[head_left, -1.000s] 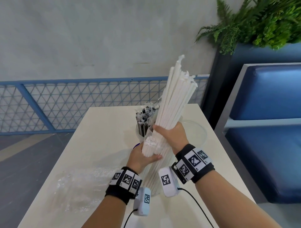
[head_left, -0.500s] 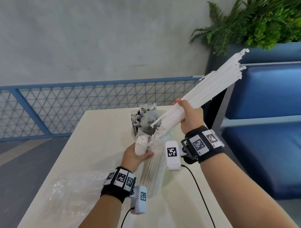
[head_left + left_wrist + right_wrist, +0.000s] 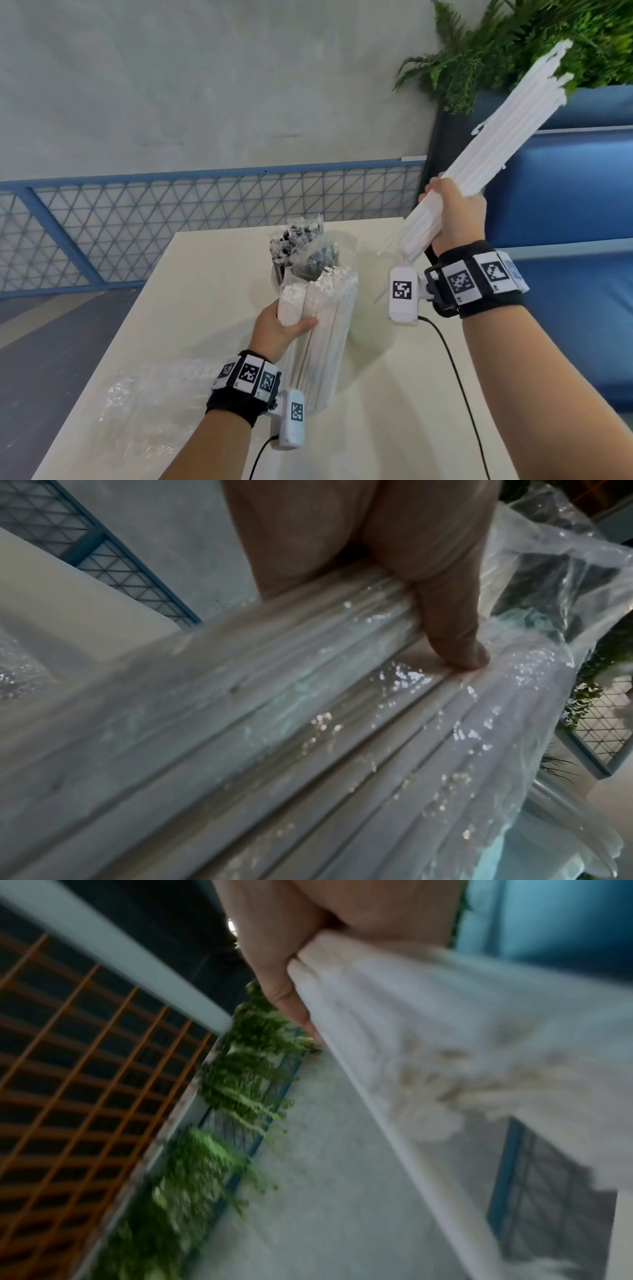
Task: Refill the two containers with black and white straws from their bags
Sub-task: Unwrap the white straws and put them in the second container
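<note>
Our right hand (image 3: 455, 212) squeezes a bunch of white straws (image 3: 507, 137) high at the upper right, free to drop in a container, while our left hand (image 3: 281, 325) grips the straw bag (image 3: 318, 342) upright at the middle so nothing spills.

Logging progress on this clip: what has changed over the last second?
The right hand pulled its bundle of white straws out of the bag, up and right, tilting it. The left hand kept gripping the bag; the black straws stayed put.
</note>
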The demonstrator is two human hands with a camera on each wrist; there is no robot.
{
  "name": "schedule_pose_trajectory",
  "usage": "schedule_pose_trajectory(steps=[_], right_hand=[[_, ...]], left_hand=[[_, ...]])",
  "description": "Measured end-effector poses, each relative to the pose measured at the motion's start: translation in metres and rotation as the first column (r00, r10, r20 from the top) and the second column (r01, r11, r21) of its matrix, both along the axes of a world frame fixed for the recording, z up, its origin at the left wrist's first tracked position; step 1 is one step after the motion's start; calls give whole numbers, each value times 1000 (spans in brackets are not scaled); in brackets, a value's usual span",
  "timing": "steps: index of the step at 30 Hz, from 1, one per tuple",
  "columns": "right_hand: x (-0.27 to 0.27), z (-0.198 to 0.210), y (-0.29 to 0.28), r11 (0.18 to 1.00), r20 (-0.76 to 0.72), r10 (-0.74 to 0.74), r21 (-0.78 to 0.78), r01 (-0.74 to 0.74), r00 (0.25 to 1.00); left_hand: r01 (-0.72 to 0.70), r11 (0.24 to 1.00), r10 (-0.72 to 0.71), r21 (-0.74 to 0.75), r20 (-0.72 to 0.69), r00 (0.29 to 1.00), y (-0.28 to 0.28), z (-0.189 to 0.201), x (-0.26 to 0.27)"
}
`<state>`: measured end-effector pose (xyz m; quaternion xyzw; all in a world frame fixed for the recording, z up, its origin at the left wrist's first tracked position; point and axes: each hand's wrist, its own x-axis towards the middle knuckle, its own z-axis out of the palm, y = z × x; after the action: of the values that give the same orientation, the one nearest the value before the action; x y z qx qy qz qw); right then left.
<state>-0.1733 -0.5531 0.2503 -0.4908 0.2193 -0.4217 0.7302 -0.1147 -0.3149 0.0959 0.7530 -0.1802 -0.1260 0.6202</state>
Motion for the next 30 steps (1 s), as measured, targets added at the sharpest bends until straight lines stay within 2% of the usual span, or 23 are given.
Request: schedule_pose_trajectory(steps=[4, 11, 15, 18, 20, 22, 23, 25, 27, 28, 30], right_hand=[[12, -21, 2, 977, -167, -108, -201, 73, 980], [21, -82, 23, 943, -356, -61, -326, -62, 933], [20, -100, 26, 950, -334, -17, -300, -89, 942], [18, -100, 28, 907, -287, -41, -413, -86, 957], [13, -92, 34, 838, -252, -131, -545, -28, 959], [5, -82, 46, 699, -146, -202, -714, 38, 968], [1, -77, 54, 625, -102, -190, -779, 40, 976], [-8, -72, 69, 483, -106, -181, -876, -5, 978], [-11, -76, 77, 394, -212, -245, -913, -103, 946], [-13, -78, 80, 383, -296, -277, -907, -177, 914], [-15, -81, 83, 428, -490, -241, -828, -362, 838]], left_hand=[[3, 1000, -3, -6, 3, 1000, -2, 0, 0], [-13, 1000, 13, -14, -15, 1000, -2, -6, 4], [-20, 1000, 20, -8, -2, 1000, -2, -10, 5], [-20, 1000, 20, -5, 3, 1000, -1, -9, 5], [-13, 1000, 13, -8, 6, 1000, 0, -9, 4], [-7, 1000, 7, -26, 5, 1000, 0, -6, 2], [-2, 999, 2, -43, -1, 1000, 1, -5, 1], [6, 997, -7, -82, -11, 1000, 2, -3, 0], [-8, 991, 3, -132, -38, 999, 3, -4, -1], [-18, 988, 10, -154, -53, 999, 4, -6, -1], [-30, 983, 15, -181, -86, 996, 7, -8, -2]])
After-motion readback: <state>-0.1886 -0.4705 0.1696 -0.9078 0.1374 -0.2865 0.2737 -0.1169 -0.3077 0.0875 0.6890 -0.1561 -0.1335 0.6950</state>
